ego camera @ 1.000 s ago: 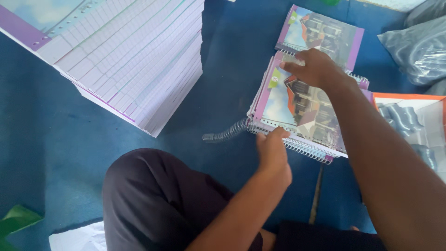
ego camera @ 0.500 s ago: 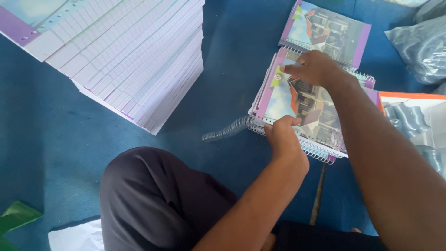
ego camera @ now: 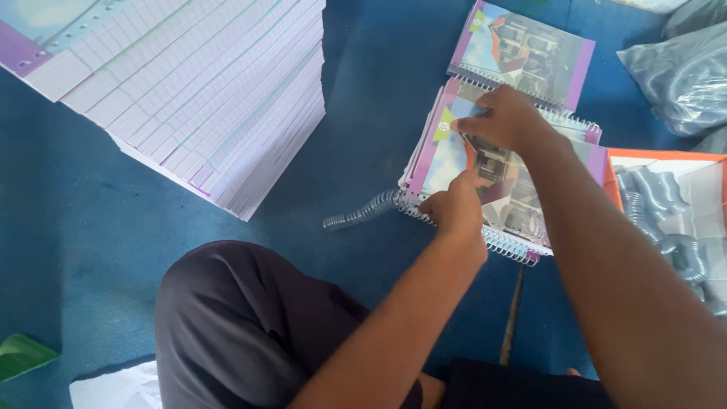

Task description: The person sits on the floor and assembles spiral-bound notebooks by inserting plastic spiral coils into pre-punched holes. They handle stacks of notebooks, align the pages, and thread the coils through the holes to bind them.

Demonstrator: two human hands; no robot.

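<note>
Landmark: the glossy purple-edged picture-cover notebook (ego camera: 485, 178), top of a small stack on the blue floor (ego camera: 363, 113), in front of the person's dark-trousered knee (ego camera: 242, 326).
Left hand: the left hand (ego camera: 454, 208) is at the notebook's near edge, fingers pinched on the silver wire spiral coil (ego camera: 379, 206) where it enters the punched holes.
Right hand: the right hand (ego camera: 503, 117) lies flat on the notebook's far end, fingers spread, pressing the cover down; it grasps nothing.
Coil: partly threaded; a loose length sticks out past the notebook's left corner onto the floor.
Risk, coil: I judge the free end could skip a hole or snag if the sheets shift under the pressing hand.
Risk, stack: the notebooks beneath might slide askew from a sideways push.
Box: an orange-rimmed white cardboard box (ego camera: 666, 163) just right of the notebook holds more silver coils (ego camera: 666, 220).
Bag: a grey plastic bag (ego camera: 674, 72) far right of the notebook; contents cannot be told.
Other: a tall slanted pile of ruled loose pages (ego camera: 204, 98) well left of the notebook; a second bound notebook (ego camera: 522, 49) just beyond it.
</note>
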